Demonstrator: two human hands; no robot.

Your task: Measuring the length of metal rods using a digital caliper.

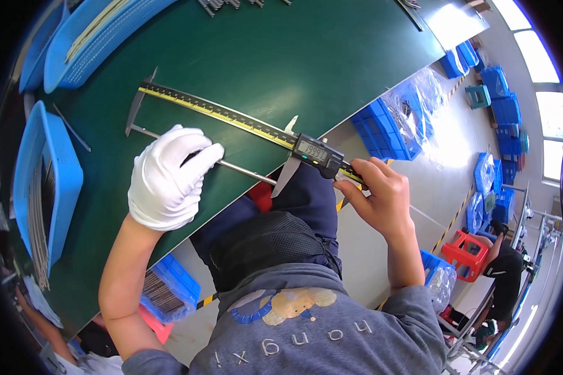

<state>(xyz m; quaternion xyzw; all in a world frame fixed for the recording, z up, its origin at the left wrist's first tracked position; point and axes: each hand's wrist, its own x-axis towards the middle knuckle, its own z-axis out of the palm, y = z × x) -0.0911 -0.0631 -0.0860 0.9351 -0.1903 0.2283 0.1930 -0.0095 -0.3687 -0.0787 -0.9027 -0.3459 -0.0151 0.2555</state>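
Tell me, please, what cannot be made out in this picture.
All in the head view:
Middle of the metal rod: hidden by the gloved left grip.
Rear end of the caliper: hidden by the right grip.
Exact contact between rod and caliper: too small to tell.
Far ends of the loose rods: cut off by the top edge.
Contents of the blue crate: partly hidden by clear plastic.

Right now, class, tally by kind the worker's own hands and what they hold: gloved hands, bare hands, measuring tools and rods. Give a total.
Gloved hands: 1, the left hand
Bare hands: 1, the right hand
Measuring tools: 1, the digital caliper
Rods: 1, the thin metal rod
Total: 4
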